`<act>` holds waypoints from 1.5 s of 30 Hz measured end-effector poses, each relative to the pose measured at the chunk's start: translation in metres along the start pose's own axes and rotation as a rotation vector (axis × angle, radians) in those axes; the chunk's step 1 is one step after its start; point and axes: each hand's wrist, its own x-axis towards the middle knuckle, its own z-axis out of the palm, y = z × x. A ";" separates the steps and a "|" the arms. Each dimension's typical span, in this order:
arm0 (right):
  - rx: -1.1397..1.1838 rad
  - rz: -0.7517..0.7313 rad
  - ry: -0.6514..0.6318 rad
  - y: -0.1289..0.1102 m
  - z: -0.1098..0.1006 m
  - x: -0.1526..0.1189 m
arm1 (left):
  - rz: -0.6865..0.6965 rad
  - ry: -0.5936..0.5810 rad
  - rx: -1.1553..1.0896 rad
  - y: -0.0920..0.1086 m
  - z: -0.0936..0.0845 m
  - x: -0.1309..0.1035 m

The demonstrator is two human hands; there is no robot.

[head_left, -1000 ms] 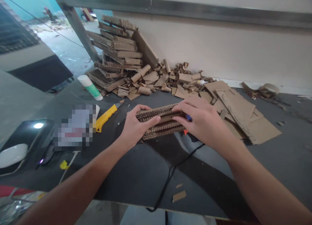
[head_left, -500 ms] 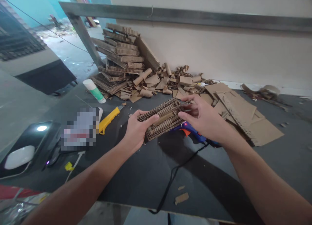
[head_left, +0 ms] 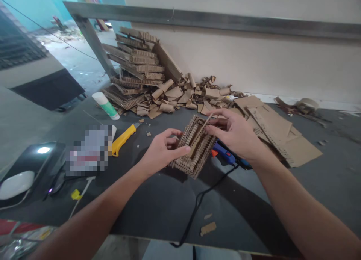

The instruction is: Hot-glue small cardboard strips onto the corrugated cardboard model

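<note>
Between left hand and right hand: cardboard piece, in front of scraps. On table: cutter left of left hand, tube behind cutter; glue gun partly beneath right hand; cardboard sheets farther right. Left of scraps: cardboard stack.

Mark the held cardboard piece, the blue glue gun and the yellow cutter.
Held cardboard piece [head_left: 197,145]: head view, its recessed middle.
Blue glue gun [head_left: 223,151]: head view, its body.
Yellow cutter [head_left: 123,139]: head view, its handle.
</note>
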 end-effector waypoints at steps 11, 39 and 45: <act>-0.427 -0.385 0.049 -0.008 0.003 -0.007 | -0.033 -0.208 -0.085 -0.007 0.008 0.000; -0.881 -0.714 0.059 -0.010 0.010 -0.010 | -0.029 -0.217 -0.197 -0.004 0.009 0.001; -0.904 -0.740 0.050 -0.012 0.013 -0.013 | -0.035 -0.171 -0.243 -0.003 0.012 0.001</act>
